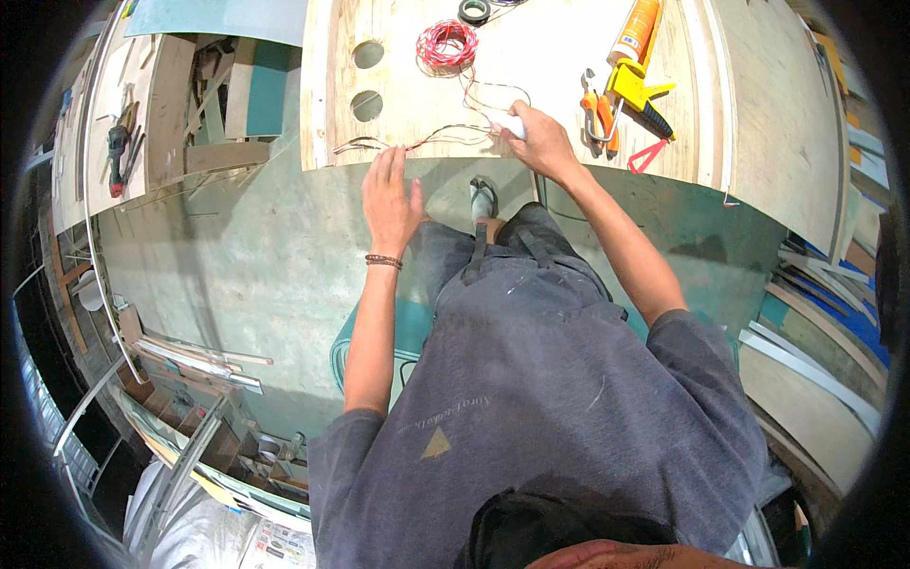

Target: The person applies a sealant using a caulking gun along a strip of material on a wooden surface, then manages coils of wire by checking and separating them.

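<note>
Right now I read this as mid wire-prep on the plywood worktop (758,114), upper half of frame. Right hand (542,142), upper centre, has its grip closed round a small white object (512,125) — can't tell what kind of tool it is — pressed at the end of the thin red-and-white wire (445,137) that runs left across the board edge. Left hand (391,194) lies flat, fingers together and extended, holding nothing; fingertips at the board edge just beside the wire, approx pinning that stretch.

Wire coil (446,43) sits top centre, well apart from both hands, w/ a loose strand trailing down toward the right hand. Two round holes (368,81) in the board upper left of the hands. Orange pliers (599,119), yellow caulking gun (637,57) w/ orange tube and a tape roll (474,10) lie upper right, untouched.

My judgement: next move needs the wire kept taut and steady under the left hand while the right works its end.
</note>
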Motion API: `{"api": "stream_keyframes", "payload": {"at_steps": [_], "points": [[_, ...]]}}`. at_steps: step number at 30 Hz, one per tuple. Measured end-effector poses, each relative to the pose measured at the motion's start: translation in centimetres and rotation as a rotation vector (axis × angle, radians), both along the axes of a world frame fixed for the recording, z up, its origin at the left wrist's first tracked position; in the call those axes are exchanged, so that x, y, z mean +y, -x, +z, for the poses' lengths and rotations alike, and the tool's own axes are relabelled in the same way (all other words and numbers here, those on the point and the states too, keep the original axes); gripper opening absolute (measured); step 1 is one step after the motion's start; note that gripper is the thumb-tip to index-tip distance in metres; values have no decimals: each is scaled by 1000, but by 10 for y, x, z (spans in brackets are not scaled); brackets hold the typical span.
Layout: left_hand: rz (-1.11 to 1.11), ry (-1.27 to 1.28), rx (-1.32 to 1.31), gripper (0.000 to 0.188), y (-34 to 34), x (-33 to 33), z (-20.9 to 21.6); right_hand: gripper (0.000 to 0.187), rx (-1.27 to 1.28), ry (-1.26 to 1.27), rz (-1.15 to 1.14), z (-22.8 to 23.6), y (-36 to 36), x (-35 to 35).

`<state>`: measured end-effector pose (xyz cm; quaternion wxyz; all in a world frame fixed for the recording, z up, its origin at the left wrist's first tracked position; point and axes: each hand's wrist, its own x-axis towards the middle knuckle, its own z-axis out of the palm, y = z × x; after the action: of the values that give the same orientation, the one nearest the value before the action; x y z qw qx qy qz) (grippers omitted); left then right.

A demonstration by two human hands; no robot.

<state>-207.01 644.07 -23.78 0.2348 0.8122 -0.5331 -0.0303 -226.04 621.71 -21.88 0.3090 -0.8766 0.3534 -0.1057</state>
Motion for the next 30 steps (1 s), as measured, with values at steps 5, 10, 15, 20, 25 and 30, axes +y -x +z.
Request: {"api": "stream_keyframes", "payload": {"at_steps": [5,10,15,20,25,30], "points": [[34,-21,-27,61,15,-20,12,33,-82,-10,-138,-14,14,-8],[-89,4,-103,52,50,-64,6,33,-61,-20,-130,-7,16,-9],[-96,22,-39,46,72,-97,6,31,-216,-249,-244,7,17,-16],[-3,79,-1,51,96,-123,4,37,-497,-252,-393,16,4,-55],[146,0,120,62,104,-143,11,57,-254,2,-464,9,1,-124],[342,-29,248,93,99,-166,19,50,-93,95,-441,-4,-8,-208]]}}
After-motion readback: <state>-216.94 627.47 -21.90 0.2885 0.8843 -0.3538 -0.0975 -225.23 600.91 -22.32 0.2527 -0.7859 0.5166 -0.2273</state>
